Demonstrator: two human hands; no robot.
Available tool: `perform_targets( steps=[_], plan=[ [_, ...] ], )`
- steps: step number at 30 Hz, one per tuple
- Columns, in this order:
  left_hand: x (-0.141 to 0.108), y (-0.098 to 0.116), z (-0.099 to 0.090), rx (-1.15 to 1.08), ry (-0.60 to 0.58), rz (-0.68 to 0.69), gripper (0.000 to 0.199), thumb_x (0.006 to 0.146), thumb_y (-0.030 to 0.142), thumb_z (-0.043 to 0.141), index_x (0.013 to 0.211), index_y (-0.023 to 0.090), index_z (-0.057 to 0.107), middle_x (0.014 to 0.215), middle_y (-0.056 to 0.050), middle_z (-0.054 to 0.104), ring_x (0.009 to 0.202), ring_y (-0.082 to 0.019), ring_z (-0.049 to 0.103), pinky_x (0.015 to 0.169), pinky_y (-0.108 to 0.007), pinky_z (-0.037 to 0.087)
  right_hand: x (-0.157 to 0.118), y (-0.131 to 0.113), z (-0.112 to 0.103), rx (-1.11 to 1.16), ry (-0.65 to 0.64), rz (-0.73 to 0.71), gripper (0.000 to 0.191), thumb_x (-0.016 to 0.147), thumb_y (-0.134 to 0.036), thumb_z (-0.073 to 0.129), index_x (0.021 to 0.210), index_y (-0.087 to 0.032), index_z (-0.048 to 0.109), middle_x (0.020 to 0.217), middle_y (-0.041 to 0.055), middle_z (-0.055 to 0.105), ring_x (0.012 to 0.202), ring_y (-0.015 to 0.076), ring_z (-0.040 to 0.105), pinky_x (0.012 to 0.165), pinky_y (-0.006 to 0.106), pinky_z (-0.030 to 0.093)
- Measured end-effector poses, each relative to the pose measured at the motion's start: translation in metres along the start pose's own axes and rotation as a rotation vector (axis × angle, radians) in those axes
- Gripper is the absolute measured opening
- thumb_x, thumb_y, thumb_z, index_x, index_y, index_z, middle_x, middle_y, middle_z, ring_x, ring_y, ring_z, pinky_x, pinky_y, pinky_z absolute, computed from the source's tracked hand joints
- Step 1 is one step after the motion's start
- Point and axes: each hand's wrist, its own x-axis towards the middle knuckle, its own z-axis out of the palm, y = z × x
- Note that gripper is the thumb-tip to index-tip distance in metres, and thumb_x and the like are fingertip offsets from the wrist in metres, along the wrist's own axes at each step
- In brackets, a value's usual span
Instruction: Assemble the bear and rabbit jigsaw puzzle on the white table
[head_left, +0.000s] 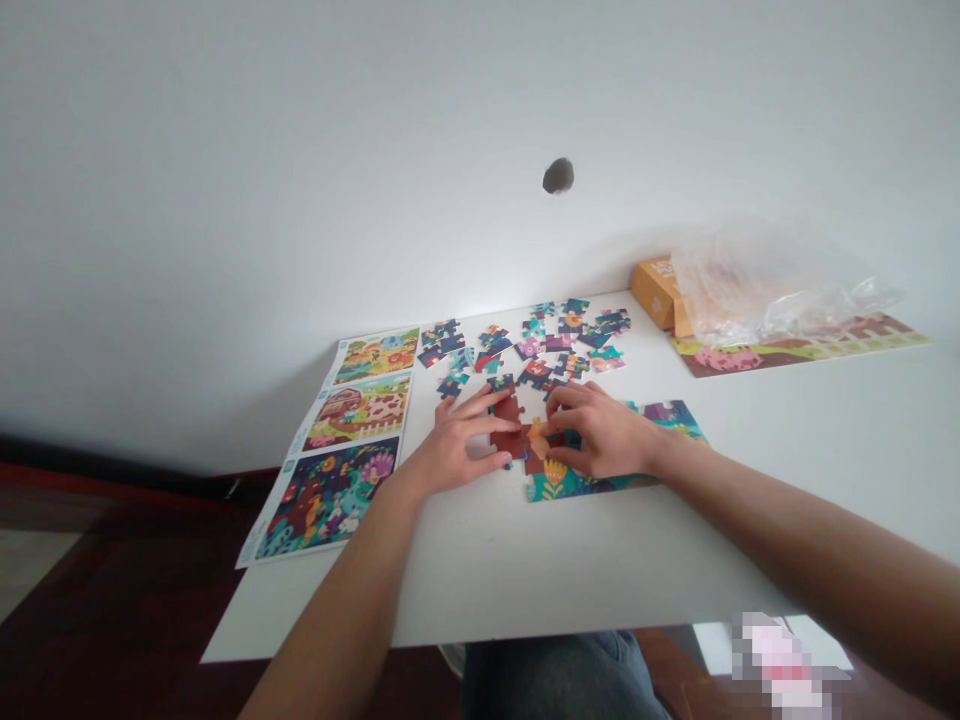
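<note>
My left hand (459,443) has its thumb and fingertips on the edges of brown jigsaw puzzle pieces (505,412), gripping them with the fingers apart. Close to its right, my right hand (600,428) curls its thumb and fingers onto a puzzle piece with an orange shape (537,440). This piece lies at the left end of a joined puzzle section (583,485) in teal and purple. The right hand and wrist hide part of that section. Loose puzzle pieces (535,374) lie scattered just beyond both hands.
A sheet with three printed pictures (365,470) lies at the table's left edge. At the back right, a clear plastic bag (757,285) rests against an orange box (655,290), over a farm-scene puzzle (810,348). A white wall with a hole (558,176) stands behind the table.
</note>
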Motion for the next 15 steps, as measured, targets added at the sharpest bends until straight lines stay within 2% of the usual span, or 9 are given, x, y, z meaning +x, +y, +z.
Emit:
perform_targets(
  steps=[7, 15],
  plan=[
    [-0.0003, 0.0045, -0.0029, 0.040, -0.045, -0.003, 0.043, 0.083, 0.046, 0.069, 0.125, 0.037, 0.066, 0.159, -0.004, 0.034, 0.146, -0.039, 0.028, 0.117, -0.068, 0.010, 0.0005, -0.0008, -0.0010, 0.002, -0.010, 0.000, 0.018, 0.085, -0.035, 0.065, 0.088, -0.019, 0.071, 0.100, 0.0077, 0.061, 0.090, 0.0207, 0.057, 0.079, 0.034, 0.035],
    [-0.0008, 0.0003, -0.0024, 0.012, -0.042, 0.019, 0.039, 0.083, 0.043, 0.070, 0.122, 0.036, 0.069, 0.158, -0.002, 0.035, 0.146, -0.039, 0.027, 0.119, -0.066, 0.011, 0.0001, -0.0007, -0.0017, -0.012, -0.018, -0.009, 0.018, 0.085, -0.036, 0.065, 0.090, -0.019, 0.071, 0.099, 0.0076, 0.061, 0.088, 0.0202, 0.057, 0.079, 0.035, 0.034]
  ],
)
